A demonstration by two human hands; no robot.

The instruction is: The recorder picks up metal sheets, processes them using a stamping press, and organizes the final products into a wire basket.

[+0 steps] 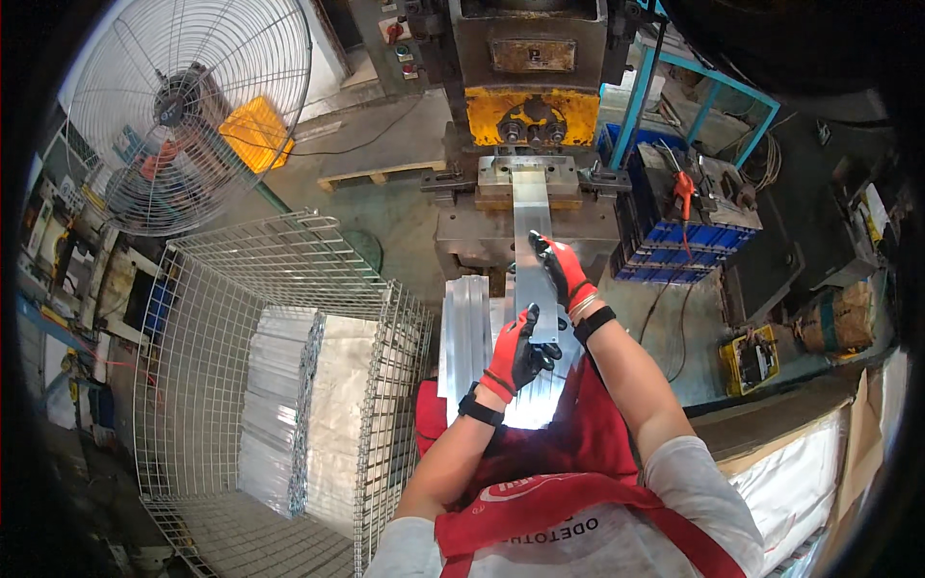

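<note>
Workshop floor of grey concrete spreads below a head-mounted view, crowded on every side. Straight ahead stands a heavy punch press with a yellow front panel; its steel bed sits at the top centre. One long, flat aluminium strip runs from that bed back toward the person. The right hand, in a red and black glove, lies on top of the strip midway along it, fingers curled over its right edge. The left hand, gloved the same way, grips the strip's near end, fingers closed around it. Just left of the strip lies a stack of similar aluminium strips, touching or nearly touching the left hand. Further left, a wire mesh cage holds bundled metal profiles, and a large pedestal fan stands behind it. Right of the press sits a blue crate with a red-handled tool on top. Open floor shows only between the cage and press, and in a narrow patch right of the person.
</note>
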